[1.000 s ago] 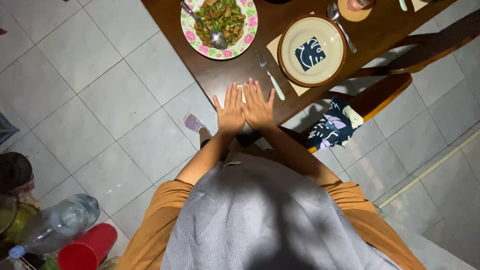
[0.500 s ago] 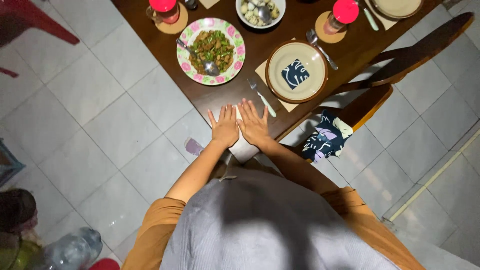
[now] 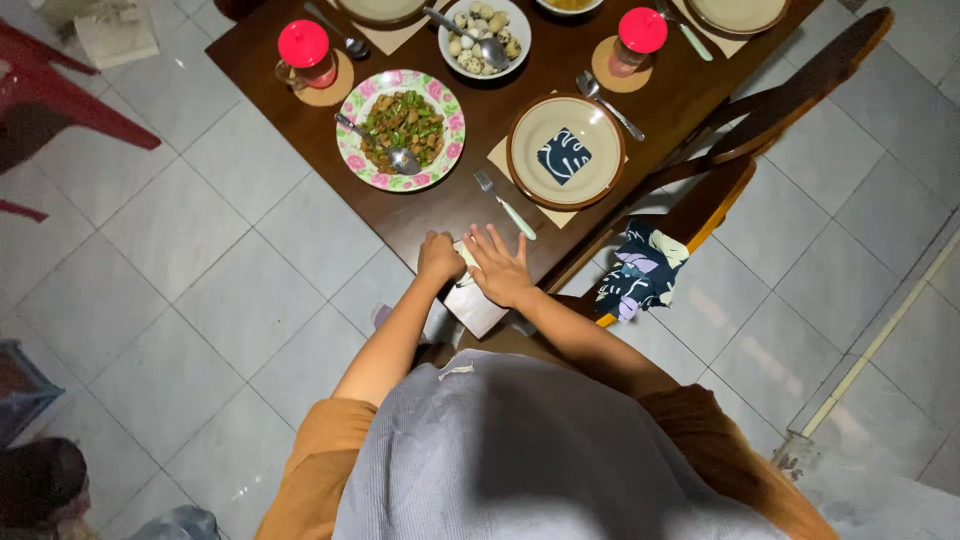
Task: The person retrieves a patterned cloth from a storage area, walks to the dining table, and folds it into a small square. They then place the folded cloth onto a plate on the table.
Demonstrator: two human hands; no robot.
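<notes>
Both arms reach forward to the near edge of the table (image 3: 300, 70). The left hand (image 3: 440, 257) is curled shut, gripping the edge of a pale folded napkin (image 3: 474, 300). The right hand (image 3: 500, 272) lies open and flat on it, fingers spread. The napkin sits at the table's corner and hangs over the edge, just short of a green-handled fork (image 3: 505, 205) and a plate (image 3: 565, 151).

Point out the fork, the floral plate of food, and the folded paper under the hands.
fork (image 3: 505, 205), head view, its pale green handle
floral plate (image 3: 352, 160), head view, its pink-flowered rim
folded paper (image 3: 477, 307), head view, its overhanging lower part
</notes>
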